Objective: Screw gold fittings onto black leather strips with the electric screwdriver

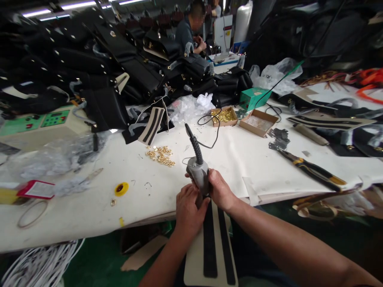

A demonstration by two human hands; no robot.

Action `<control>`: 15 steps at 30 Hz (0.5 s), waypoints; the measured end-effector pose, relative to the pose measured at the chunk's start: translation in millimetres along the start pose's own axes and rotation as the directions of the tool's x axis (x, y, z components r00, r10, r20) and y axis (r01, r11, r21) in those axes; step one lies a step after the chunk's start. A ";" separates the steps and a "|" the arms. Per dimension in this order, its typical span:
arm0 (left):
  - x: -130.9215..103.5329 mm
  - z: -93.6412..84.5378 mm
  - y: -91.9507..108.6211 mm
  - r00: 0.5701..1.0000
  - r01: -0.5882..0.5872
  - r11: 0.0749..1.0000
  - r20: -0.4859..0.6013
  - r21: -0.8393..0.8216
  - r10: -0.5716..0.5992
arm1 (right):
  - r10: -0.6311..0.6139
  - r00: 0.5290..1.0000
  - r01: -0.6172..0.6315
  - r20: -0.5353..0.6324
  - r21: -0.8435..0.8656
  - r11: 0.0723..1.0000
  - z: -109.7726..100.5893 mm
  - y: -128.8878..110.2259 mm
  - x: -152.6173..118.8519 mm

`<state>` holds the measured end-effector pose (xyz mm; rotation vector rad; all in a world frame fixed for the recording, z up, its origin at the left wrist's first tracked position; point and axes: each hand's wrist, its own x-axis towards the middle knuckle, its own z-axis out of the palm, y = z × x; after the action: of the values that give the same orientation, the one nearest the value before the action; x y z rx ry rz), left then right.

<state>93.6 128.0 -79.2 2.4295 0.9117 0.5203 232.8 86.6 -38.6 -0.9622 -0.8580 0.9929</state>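
Note:
My right hand [221,189] is closed around a grey corded electric screwdriver [198,174], its black cable leading away at the top. The tool stands nearly upright, and its tip is hidden behind my hands. Beneath it, a long beige panel with two black strips [220,251] reaches over the table's front edge toward me. My left hand [191,207] is closed at the far end of that panel, right against the tool, with its thumb beside the tool's lower end. Whatever small part lies under the fingers is hidden. Loose gold-coloured metal fittings [163,155] lie beyond my hands.
Cardboard boxes hold small gold parts [224,115] and pale pieces [259,122]. Pliers [314,169] and dark metal plates [279,138] lie to the right. A yellow roll [121,189] is at left. Black bags [104,99] pile up behind; a person [191,30] sits beyond.

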 end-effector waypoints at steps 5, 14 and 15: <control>-3.2 5.7 -7.8 0.999 -0.014 1.000 -0.037 -0.008 0.013 | 0.001 0.999 -0.003 0.032 0.075 0.997 2.0 2.5 -0.1; -3.7 14.8 -26.3 0.987 -0.116 0.993 -0.110 0.020 0.117 | -0.009 0.998 0.010 0.065 -0.017 1.000 7.8 -5.5 2.7; -3.5 16.4 -27.8 0.984 -0.123 0.992 -0.126 0.022 0.125 | -0.024 0.997 0.026 0.075 -0.028 0.999 8.1 -8.5 2.5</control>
<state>85.4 138.7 -108.7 2.5007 0.8201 0.7240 228.6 89.0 -27.6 -0.9414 -0.9468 1.0024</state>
